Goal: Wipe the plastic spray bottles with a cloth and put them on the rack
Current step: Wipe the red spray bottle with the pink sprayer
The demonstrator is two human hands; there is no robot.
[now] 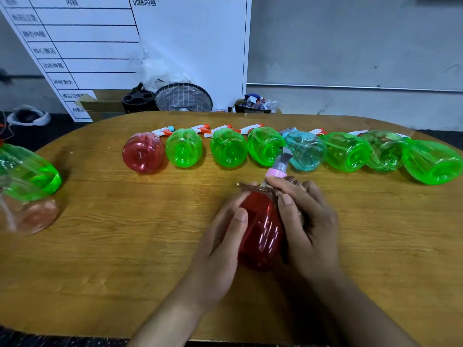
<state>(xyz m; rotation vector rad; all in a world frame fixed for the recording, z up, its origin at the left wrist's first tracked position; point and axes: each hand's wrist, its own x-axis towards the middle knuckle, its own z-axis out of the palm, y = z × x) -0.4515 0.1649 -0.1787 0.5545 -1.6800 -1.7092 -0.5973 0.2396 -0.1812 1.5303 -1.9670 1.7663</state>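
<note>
Right hand (304, 216) pinches a brown cloth (269, 190) round the shoulder of a red spray bottle (260, 234); left hand (225, 236) curls round its body, low over the wooden table (125, 234). Best, I judge: keep the left steady, turn the bottle, drag the cloth down the ribs. Bottle translucent, ribbed, pink collar, grey nozzle. Nine bottles lie behind; rack not seen.

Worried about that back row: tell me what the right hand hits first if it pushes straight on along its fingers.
Probably the bright green bottle behind the sprayer head; the right hand, gripping cloth on the red bottle, points up-left. Depth unclear.
</note>
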